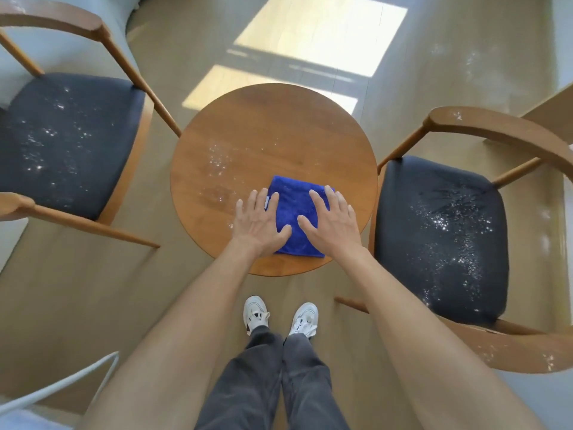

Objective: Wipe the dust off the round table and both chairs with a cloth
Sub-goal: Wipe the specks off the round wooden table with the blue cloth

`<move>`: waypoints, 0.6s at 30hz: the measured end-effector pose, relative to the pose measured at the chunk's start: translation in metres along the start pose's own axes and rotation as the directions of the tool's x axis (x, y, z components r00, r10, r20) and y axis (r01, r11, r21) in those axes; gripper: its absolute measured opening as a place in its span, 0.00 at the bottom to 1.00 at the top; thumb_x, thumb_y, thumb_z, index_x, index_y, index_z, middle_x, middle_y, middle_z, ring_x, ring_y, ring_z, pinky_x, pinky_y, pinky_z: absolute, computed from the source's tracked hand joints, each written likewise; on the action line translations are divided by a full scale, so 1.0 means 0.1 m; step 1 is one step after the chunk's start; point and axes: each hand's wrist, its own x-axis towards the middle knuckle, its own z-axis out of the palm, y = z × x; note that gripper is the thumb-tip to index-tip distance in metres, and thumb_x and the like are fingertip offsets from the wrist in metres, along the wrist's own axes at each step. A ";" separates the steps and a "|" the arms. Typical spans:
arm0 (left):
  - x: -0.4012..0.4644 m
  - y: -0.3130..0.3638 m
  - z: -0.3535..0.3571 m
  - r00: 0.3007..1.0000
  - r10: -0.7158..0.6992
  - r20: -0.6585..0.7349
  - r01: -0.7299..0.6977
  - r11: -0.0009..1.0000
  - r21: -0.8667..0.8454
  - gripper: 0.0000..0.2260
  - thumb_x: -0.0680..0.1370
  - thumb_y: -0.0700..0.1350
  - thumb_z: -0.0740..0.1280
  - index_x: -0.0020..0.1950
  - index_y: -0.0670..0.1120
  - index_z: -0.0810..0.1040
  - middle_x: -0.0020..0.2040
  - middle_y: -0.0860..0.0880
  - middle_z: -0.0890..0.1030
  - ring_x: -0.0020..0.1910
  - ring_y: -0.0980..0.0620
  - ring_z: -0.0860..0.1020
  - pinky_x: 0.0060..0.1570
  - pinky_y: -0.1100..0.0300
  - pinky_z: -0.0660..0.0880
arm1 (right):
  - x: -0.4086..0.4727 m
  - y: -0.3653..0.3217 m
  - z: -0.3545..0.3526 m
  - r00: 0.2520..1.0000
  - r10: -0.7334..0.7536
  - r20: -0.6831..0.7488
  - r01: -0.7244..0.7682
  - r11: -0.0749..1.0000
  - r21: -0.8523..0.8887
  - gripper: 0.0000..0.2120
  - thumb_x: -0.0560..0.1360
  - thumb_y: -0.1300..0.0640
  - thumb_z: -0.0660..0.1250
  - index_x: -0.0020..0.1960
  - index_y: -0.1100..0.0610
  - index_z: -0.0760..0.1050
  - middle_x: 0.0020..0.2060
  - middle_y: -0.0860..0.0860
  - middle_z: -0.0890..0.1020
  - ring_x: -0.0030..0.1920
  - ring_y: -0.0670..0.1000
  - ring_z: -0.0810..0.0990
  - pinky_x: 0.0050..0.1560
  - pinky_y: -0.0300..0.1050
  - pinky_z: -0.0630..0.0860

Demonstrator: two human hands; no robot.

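A folded blue cloth (pixel 294 212) lies on the near part of the round wooden table (pixel 279 128). White dust speckles the tabletop left of the cloth. My left hand (pixel 259 221) lies flat with straight fingers over the cloth's left edge. My right hand (pixel 331 223) lies flat over its right side. A wooden chair with a dark dusty seat (pixel 68 141) stands to the left of the table. A second chair with a dark dusty seat (pixel 440 237) stands to the right; dust also shows on its wooden armrests.
The floor is pale wood with sunlit patches (pixel 319 32) beyond the table. My feet in white shoes (pixel 280 316) stand just in front of the table. A thin white curved bar (pixel 62 383) sits at the lower left.
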 end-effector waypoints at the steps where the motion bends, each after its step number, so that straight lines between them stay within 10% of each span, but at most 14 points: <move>1: 0.06 -0.01 0.06 1.000 0.004 -0.005 -0.004 1.000 0.000 0.34 0.77 0.61 0.54 0.79 0.47 0.48 0.79 0.45 0.48 0.78 0.46 0.45 0.74 0.45 0.45 | 0.05 0.03 0.05 1.000 -0.001 -0.003 0.001 1.000 0.000 0.31 0.79 0.40 0.55 0.78 0.51 0.55 0.78 0.55 0.52 0.77 0.56 0.49 0.75 0.57 0.52; 18: 0.88 -0.15 1.24 0.978 0.133 -0.164 -0.133 0.991 0.013 0.30 0.79 0.56 0.55 0.79 0.48 0.52 0.79 0.44 0.48 0.78 0.45 0.45 0.75 0.46 0.46 | 0.80 0.44 1.25 0.994 -0.112 -0.001 0.110 0.980 -0.168 0.31 0.78 0.42 0.56 0.78 0.49 0.53 0.79 0.54 0.48 0.78 0.58 0.46 0.75 0.59 0.47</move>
